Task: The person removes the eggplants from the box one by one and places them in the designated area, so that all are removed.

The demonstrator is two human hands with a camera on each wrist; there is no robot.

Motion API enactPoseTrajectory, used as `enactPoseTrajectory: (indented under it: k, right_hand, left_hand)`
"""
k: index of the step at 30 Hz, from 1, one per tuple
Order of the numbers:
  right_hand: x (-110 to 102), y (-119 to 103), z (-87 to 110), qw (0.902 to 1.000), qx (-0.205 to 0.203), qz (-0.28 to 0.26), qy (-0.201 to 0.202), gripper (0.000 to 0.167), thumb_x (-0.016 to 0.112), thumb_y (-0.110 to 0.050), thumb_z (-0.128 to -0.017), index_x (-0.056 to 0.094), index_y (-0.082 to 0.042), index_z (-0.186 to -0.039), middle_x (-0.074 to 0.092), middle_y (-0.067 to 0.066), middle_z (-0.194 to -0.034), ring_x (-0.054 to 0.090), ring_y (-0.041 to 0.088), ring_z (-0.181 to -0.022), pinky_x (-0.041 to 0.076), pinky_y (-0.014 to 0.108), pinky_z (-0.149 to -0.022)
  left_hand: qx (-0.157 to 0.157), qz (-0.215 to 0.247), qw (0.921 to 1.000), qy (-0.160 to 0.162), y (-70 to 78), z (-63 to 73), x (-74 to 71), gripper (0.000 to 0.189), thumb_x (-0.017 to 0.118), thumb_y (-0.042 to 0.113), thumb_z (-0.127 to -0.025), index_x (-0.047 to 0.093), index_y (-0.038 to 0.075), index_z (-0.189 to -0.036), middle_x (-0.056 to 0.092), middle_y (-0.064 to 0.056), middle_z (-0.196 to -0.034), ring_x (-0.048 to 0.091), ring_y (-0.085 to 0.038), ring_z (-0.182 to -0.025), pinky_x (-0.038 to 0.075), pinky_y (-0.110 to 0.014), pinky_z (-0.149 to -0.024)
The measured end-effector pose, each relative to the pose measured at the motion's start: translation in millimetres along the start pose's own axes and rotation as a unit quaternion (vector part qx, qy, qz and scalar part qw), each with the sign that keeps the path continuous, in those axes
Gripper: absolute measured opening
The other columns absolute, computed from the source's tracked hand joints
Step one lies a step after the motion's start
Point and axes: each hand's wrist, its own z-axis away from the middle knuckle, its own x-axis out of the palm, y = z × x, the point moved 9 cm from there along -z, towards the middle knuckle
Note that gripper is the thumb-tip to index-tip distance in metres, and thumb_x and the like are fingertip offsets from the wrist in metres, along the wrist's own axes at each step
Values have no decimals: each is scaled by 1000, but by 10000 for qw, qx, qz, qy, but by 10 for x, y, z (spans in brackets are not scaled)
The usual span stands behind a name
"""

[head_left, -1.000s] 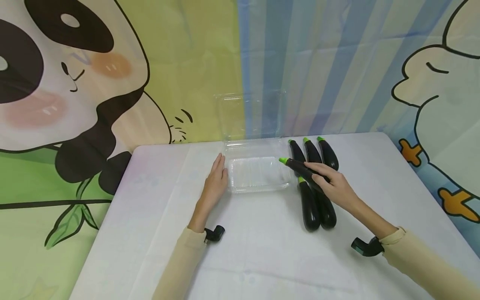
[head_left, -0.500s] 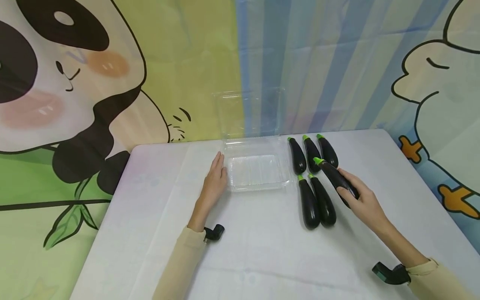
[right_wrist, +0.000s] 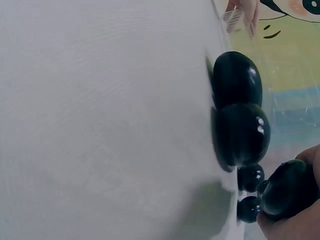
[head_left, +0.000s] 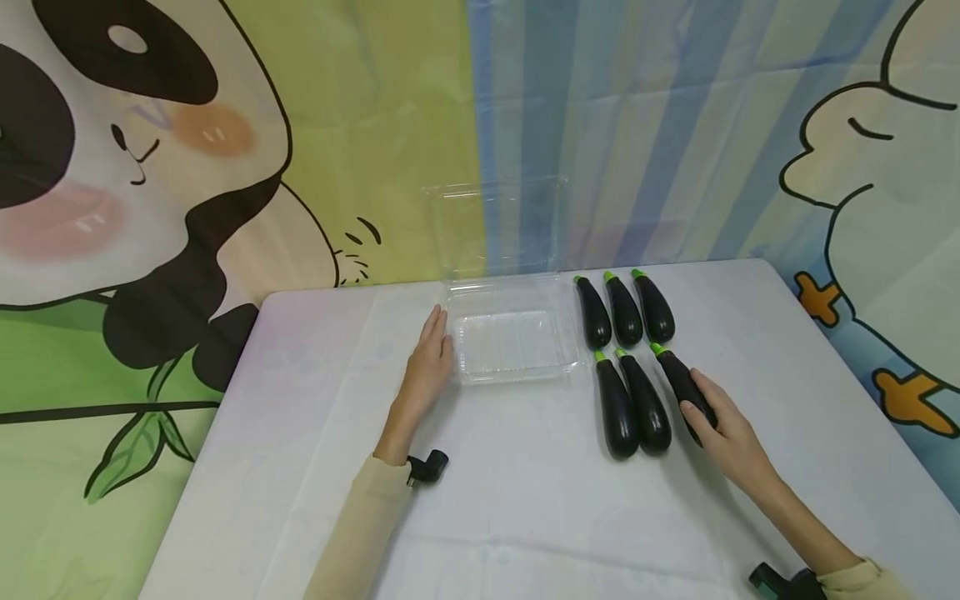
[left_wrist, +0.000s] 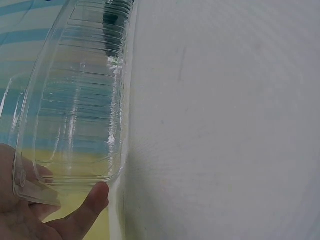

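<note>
My right hand (head_left: 727, 429) grips a dark purple eggplant (head_left: 684, 383) by its thick end, the green stem pointing away. In the right wrist view this eggplant (right_wrist: 287, 190) sits between thumb and fingers. Left of it two more eggplants (head_left: 617, 408) lie side by side, and three others (head_left: 625, 312) form a row behind. A clear plastic clamshell box (head_left: 513, 375) stands with its lid raised. Along the box's left side rests my left hand (head_left: 429, 362), fingers straight. In the left wrist view the thumb (left_wrist: 92, 207) is at the box's near corner.
The white-covered table (head_left: 525, 500) ends at a back edge just behind the box and the far eggplants. A printed cloth backdrop (head_left: 405, 125) hangs there, with the raised clear lid (head_left: 498, 229) in front of it. Dark cameras sit on both wrists.
My right hand has carried the eggplant from above the others rightward, then down toward me, beside the front pair. The left hand stays at the box.
</note>
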Motion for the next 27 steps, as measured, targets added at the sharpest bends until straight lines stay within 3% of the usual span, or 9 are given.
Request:
enactPoseTrajectory:
  k: [3,5,8,10,12,27]
  right_hand:
    - [-7,52,7,9999,59,75,133,59,49,-19,-102,25,-1,-153,30,32,-152,27,52,-139,13,-8,-95]
    - [3,75,-6,9998,134,87,112,59,49,-20,-102,25,-2,-153,31,32,-151,29,55,-137,14,-3,-102]
    - [53,108,-40,9997,234,104,-43,59,46,-23,-103,23,3,-152,28,35,-151,28,57,-136,20,26,-121]
    - [96,133,-71,9994,276,73,-179,60,43,-23,-104,21,6,-151,25,37,-151,25,58,-137,19,54,-119]
    - [135,154,-98,9992,285,48,-276,60,41,-23,-104,20,10,-150,23,39,-150,23,60,-136,18,69,-111]
    - [248,216,-204,9975,374,-12,-605,65,37,-25,-105,9,15,-149,12,44,-150,14,63,-137,16,74,-107]
  left_hand:
    - [-4,8,10000,-12,5,-1,2,53,33,21,-105,23,8,-155,12,1,-165,17,-21,-151,19,-44,-123]
    - [2,13,10000,-11,8,2,1,53,34,21,-105,23,8,-155,12,1,-165,17,-21,-151,20,-44,-123]
    - [27,19,10000,2,10,3,-3,53,34,20,-104,23,8,-155,13,0,-165,17,-23,-151,20,-45,-123]
    - [42,9,10000,5,11,0,-1,53,34,20,-104,22,7,-155,13,-2,-165,18,-23,-151,20,-46,-122]
    - [31,12,10000,2,10,2,2,53,34,20,-104,22,8,-155,13,-2,-165,17,-23,-151,20,-46,-122]
    - [23,-55,10000,-10,18,10,-8,53,33,21,-105,22,8,-155,13,-1,-165,17,-22,-151,19,-45,-123]
